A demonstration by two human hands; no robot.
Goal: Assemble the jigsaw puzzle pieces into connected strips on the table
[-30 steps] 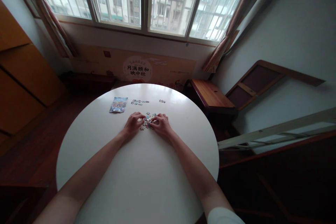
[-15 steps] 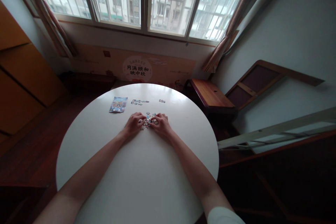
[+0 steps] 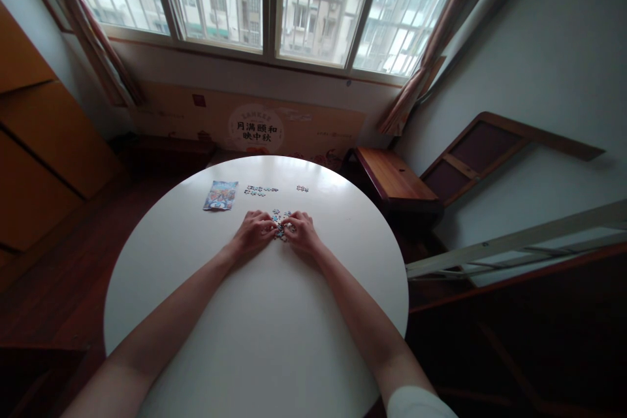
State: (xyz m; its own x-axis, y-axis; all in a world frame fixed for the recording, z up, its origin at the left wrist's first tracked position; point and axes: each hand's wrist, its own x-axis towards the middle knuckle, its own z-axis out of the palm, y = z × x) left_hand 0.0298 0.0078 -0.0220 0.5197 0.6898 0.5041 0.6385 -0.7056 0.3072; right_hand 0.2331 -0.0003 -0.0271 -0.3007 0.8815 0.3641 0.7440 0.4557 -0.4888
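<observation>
Both bare hands are held low over the tabletop at a small heap of loose, multicoloured jigsaw pieces [image 3: 279, 232], the left hand [image 3: 253, 232] at its nine o'clock side and the right hand [image 3: 300, 234] at its three o'clock side. Fingers and thumbs are bent inward among the pieces; whether any piece is pinched cannot be told, as the fingertips are too small and partly hidden. The heap is lying on a round white table [image 3: 255, 326] and is partly covered by the fingers.

Beyond the heap, at eleven o'clock from it, a larger cluster of small, multicoloured pieces [image 3: 255, 191] is laid out in short rows. At one o'clock, a smaller cluster of similar pieces [image 3: 302, 189] is set well apart from it. Some pieces in both clusters appear to be linked, though the joints cannot be made out. At ten o'clock, a flat, blue-and-orange printed packet [image 3: 221, 196] is laid beside the larger cluster.

Progress is judged to be early: only partial groups seem to be assembled, the two clusters are unconnected, and many pieces are left loose between the hands. How many are left cannot be counted. Farther off, at twelve o'clock, a barred window [image 3: 269, 6] is seen.
</observation>
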